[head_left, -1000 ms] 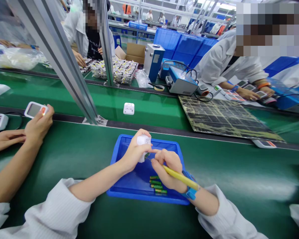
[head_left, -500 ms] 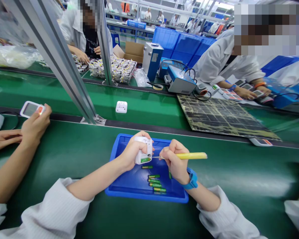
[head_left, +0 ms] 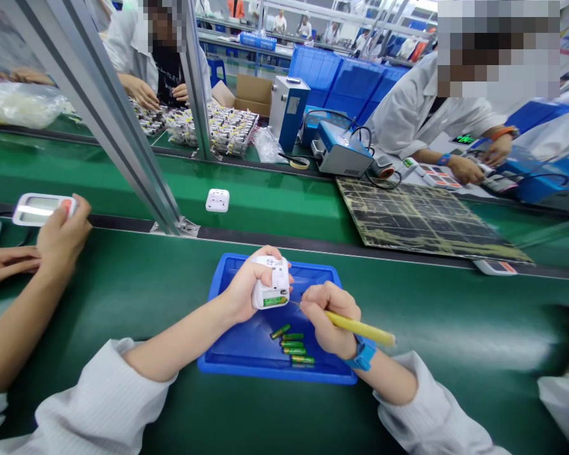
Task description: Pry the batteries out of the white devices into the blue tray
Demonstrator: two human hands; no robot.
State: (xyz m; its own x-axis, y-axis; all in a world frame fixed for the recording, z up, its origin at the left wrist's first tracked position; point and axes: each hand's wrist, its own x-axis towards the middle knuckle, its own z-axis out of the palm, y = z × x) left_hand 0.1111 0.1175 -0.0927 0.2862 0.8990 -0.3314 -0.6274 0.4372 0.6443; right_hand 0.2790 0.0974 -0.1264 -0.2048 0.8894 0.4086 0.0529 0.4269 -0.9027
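1. Head view, progress: the white rounded plastic device point(head_left: 279, 270) is up in my hand over the blue shallow plastic tray point(head_left: 239, 371), back side showing, battery compartment uncovered. One green cylindrical battery with a gold end point(head_left: 273, 302) lies in it. Five loose green batteries point(head_left: 293, 344) lie on the tray floor, four roughly in line, the top one skewed. My judgement: mid-step, with the seated battery being worked on. Left to do: that battery isn't finished with, and the compartment has no cover on. Rest of the slot too small to read.

2. Head view, left hand: my left hand point(head_left: 243, 292) grips the device, thumb across its back, fingers round the far edge. Forearm reaches in from lower left, device tilted so the compartment faces me.

3. Head view, right hand: my right hand point(head_left: 330, 316) is closed on the yellow rod-handled tool with a thin metal tip point(head_left: 363, 330), pinched near its front, handle sloping down to the right. Tip points left, right by the battery's gold end; contact can't be told. Wrist, in a blue band point(head_left: 363, 354), is over the tray's right side.

4. Head view, nearby: a co-worker's hand point(head_left: 62, 237) at left holds a white device with a screen point(head_left: 38, 210).
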